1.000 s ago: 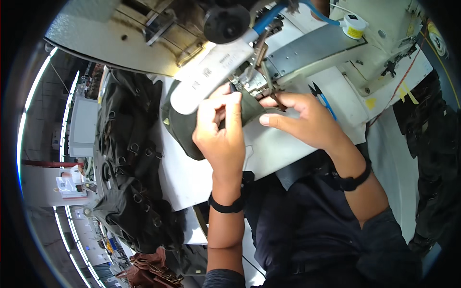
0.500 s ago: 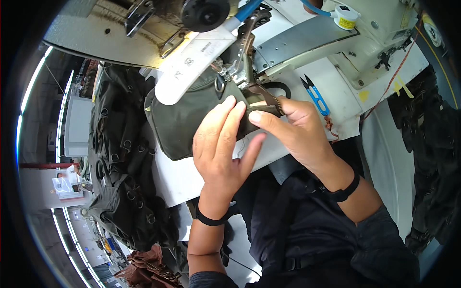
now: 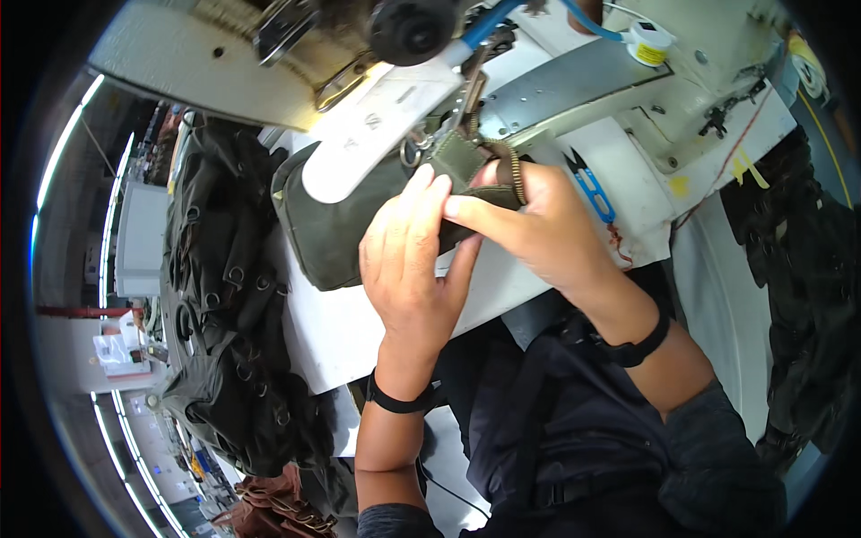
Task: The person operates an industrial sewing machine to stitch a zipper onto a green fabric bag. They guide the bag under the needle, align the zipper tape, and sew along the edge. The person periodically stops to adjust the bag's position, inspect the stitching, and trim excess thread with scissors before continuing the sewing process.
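Your two hands meet on the olive green pouch [image 3: 336, 229], which lies on the white surface [image 3: 332, 332] under the arm of the sewing machine [image 3: 377, 134]. The body of the pouch spreads to your left, and only its narrow zipper end comes up between your hands, close under the needle area.

Your right hand [image 3: 538, 233] has the nearer grip: thumb and forefinger are pressed together on the zipper edge [image 3: 513, 175], so this grip is pinching the fabric at its top corner. Your left hand [image 3: 408, 260] is different. Its fingers [image 3: 426, 202] are straight and lie flat against the side of the pouch, spread and supporting, not closed around anything.

The long axis of the pouch runs from lower left to upper right, toward the needle. So the free bulk lies to the left of both grips, and the held end points into the machine.

Blue thread snips [image 3: 592, 190] lie on the surface just right of your right hand.
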The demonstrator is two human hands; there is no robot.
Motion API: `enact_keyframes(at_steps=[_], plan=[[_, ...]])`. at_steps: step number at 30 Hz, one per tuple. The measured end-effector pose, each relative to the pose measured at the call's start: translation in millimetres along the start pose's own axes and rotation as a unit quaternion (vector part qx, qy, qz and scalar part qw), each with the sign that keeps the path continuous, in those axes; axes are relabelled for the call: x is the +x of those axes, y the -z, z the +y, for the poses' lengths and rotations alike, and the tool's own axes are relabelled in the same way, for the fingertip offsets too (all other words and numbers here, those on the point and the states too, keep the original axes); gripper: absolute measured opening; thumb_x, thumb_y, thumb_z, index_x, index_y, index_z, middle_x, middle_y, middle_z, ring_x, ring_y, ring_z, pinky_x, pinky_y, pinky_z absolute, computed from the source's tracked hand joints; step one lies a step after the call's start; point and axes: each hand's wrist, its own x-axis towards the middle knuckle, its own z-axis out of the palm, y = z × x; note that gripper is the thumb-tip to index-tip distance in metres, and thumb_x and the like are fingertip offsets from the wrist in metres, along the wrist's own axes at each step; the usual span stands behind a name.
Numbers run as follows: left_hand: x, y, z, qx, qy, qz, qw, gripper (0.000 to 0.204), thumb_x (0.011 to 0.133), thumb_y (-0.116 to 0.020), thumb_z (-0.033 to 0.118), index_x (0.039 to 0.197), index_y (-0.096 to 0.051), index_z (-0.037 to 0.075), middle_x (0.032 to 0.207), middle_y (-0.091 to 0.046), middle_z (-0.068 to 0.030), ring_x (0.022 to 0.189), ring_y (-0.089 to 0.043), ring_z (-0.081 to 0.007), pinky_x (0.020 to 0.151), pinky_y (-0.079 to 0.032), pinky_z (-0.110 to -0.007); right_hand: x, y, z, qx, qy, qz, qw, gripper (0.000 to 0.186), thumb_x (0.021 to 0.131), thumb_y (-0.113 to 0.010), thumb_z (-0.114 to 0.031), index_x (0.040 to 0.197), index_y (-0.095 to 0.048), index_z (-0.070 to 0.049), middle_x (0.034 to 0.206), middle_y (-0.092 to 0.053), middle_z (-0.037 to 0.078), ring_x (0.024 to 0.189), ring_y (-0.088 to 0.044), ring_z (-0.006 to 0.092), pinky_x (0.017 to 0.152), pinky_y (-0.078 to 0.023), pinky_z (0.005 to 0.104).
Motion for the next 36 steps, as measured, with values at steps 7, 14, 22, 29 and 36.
enact_keyframes(at_steps=[7, 14, 22, 29, 36], plan=[[5, -1, 7, -0.001, 0.004, 0.015, 1.000, 0.059, 0.077, -0.090, 0.012, 0.133, -0.070, 0.005, 0.133, -0.072, -0.0116, 0.120, -0.067, -0.0312, 0.106, -0.048, -0.041, 10, -10, 9, 0.010, 0.005, 0.172, 0.985, 0.060, 0.111, -0.057, -0.038, 0.068, -0.061, 0.005, 0.056, -0.051, 0.000, 0.058, -0.044, 0.0081, 0.054, -0.037, 0.0331], [6, 9, 0, 0.029, -0.034, 0.012, 0.999, 0.056, 0.078, -0.090, 0.018, 0.130, -0.073, 0.005, 0.128, -0.073, -0.0090, 0.120, -0.066, -0.0289, 0.106, -0.047, -0.042, -4, -3, -18, 0.070, -0.056, 0.046, 0.995, 0.040, 0.106, -0.064, -0.024, 0.074, -0.067, 0.000, 0.068, -0.056, -0.007, 0.065, -0.047, 0.0022, 0.057, -0.037, 0.0252], [12, 9, -7, 0.041, -0.039, -0.007, 0.998, 0.055, 0.081, -0.089, 0.024, 0.131, -0.072, 0.006, 0.127, -0.073, -0.0082, 0.120, -0.066, -0.0283, 0.106, -0.046, -0.043, 3, 9, -19, -0.012, -0.100, -0.013, 0.995, 0.023, 0.107, -0.063, -0.016, 0.106, -0.075, 0.003, 0.096, -0.072, -0.001, 0.088, -0.060, 0.0022, 0.080, -0.049, 0.0220], [10, 17, -13, 0.111, -0.101, -0.027, 0.988, 0.050, 0.084, -0.084, 0.022, 0.132, -0.072, 0.011, 0.131, -0.072, -0.0024, 0.123, -0.063, -0.0238, 0.107, -0.044, -0.043, -2, 2, -16, 0.008, -0.100, 0.050, 0.994, 0.026, 0.109, -0.060, -0.018, 0.104, -0.075, 0.003, 0.095, -0.071, -0.003, 0.086, -0.057, 0.0003, 0.077, -0.046, 0.0206], [23, 20, -24, 0.064, -0.121, -0.041, 0.990, 0.049, 0.081, -0.084, 0.016, 0.129, -0.072, 0.010, 0.128, -0.073, -0.0031, 0.117, -0.066, -0.0234, 0.105, -0.046, -0.041, 6, 4, -25, -0.056, -0.080, 0.043, 0.994, 0.027, 0.108, -0.062, -0.020, 0.095, -0.072, 0.001, 0.086, -0.069, -0.003, 0.076, -0.055, 0.0003, 0.067, -0.045, 0.0217]])
